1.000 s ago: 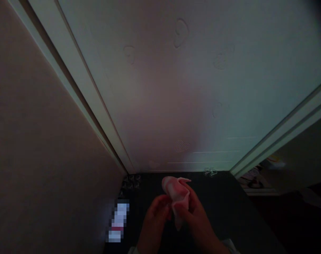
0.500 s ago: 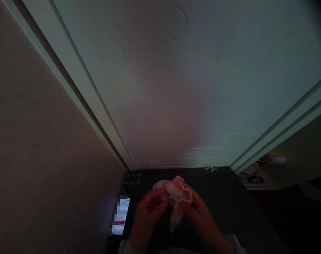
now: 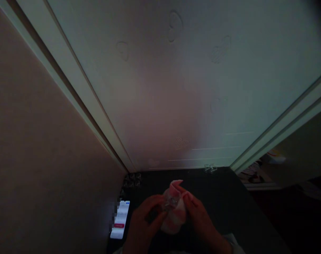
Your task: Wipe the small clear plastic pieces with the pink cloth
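A pink and white cloth [image 3: 174,221] is bunched between my two hands above the dark tabletop. My left hand [image 3: 146,216] pinches a small clear, glass-like object [image 3: 171,202] against it; the dim light hides its exact kind. On the other side, my right hand [image 3: 201,216] grips the cloth, with fingers partly behind a raised pink fold. Left of my left hand lies a lit phone [image 3: 120,220], with a red bar on its screen.
Several small clear objects [image 3: 132,180] stand at the table's back left corner. More clear pieces [image 3: 210,168] sit at the back edge, right of centre. A pale panel [image 3: 160,106] with heart patterns rises behind the dark table [image 3: 229,211]. A wall [image 3: 57,158] borders the left.
The cloth has been turned and gathered lower, its hanging corner no longer showing. The clear object has come into view between my left fingers and the cloth.
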The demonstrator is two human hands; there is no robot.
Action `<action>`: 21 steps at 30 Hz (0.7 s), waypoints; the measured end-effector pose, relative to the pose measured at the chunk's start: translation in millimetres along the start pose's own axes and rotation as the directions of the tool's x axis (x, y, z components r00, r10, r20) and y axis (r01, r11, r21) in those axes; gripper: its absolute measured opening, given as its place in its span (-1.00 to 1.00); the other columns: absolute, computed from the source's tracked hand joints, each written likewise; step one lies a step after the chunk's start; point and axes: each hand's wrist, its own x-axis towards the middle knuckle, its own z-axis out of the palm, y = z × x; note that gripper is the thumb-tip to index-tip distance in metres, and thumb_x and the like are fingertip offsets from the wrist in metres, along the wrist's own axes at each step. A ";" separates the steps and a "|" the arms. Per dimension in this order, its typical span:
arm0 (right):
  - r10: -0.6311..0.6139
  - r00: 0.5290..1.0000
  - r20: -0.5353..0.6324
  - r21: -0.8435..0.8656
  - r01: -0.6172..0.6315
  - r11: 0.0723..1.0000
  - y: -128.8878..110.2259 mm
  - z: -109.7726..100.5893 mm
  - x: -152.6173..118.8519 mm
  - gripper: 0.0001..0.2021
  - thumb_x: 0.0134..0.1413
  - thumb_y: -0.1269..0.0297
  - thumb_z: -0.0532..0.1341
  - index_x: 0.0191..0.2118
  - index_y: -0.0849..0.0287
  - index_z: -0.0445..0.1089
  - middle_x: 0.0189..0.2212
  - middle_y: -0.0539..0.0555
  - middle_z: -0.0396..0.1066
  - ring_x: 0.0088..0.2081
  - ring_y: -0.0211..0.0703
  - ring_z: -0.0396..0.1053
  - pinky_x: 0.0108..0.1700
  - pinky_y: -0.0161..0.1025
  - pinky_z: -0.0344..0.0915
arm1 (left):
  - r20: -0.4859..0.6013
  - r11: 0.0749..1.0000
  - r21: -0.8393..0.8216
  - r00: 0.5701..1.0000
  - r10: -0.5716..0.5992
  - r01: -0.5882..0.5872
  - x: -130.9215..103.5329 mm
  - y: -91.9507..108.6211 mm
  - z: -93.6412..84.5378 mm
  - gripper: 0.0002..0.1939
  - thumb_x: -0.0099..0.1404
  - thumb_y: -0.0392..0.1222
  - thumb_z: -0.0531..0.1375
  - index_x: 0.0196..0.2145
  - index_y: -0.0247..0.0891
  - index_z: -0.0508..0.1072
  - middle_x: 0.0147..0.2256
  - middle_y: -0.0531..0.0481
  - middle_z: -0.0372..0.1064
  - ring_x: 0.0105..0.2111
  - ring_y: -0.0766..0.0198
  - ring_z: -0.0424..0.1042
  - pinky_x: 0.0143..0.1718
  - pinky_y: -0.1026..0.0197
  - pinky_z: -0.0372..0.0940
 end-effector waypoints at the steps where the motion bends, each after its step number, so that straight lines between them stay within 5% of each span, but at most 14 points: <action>1: 0.026 1.000 -0.008 0.023 -0.026 0.999 -0.8 0.5 0.2 -0.50 0.00 -0.13 0.18 -0.07 0.15 0.46 -0.23 0.16 0.53 -0.23 0.04 0.44 -0.16 -0.09 0.34 | 0.009 0.997 -0.067 0.999 -0.033 0.033 -0.1 -0.3 0.9 -0.75 0.04 -0.25 0.32 -0.25 -0.15 0.56 -0.27 -0.07 0.53 -0.29 0.12 0.48 -0.23 0.20 0.36; 9: 0.080 0.997 0.016 0.096 -0.081 0.992 -4.5 3.6 -2.2 -0.45 -0.08 -0.18 0.21 -0.07 0.12 0.46 -0.15 0.19 0.52 -0.10 0.08 0.44 0.00 0.01 0.28 | -0.019 0.889 -0.407 0.971 -0.237 0.209 6.2 -6.2 7.0 -0.66 -0.13 -0.08 0.42 -0.35 -0.23 0.53 -0.40 -0.04 0.55 -0.42 0.18 0.48 -0.39 0.24 0.36; 15: 0.105 0.991 0.079 0.121 -0.114 0.986 7.6 0.9 0.7 -0.43 -0.10 -0.16 0.24 -0.04 0.13 0.44 -0.11 0.22 0.49 -0.10 0.10 0.43 -0.01 0.02 0.28 | -0.014 0.883 -0.401 0.962 -0.273 0.245 11.8 -10.1 4.7 -0.62 -0.16 -0.03 0.44 -0.37 -0.26 0.55 -0.38 -0.09 0.57 -0.38 0.12 0.50 -0.34 0.19 0.37; 21: 0.106 0.976 0.189 0.126 -0.131 0.983 12.9 -5.6 5.9 -0.62 -0.04 0.01 0.28 -0.15 0.15 0.50 -0.22 0.15 0.53 -0.12 0.03 0.43 -0.02 -0.08 0.27 | -0.006 0.876 -0.423 0.966 -0.259 0.233 8.9 -13.3 3.6 -0.61 -0.20 -0.04 0.46 -0.38 -0.21 0.57 -0.37 -0.08 0.58 -0.33 0.08 0.51 -0.27 0.14 0.38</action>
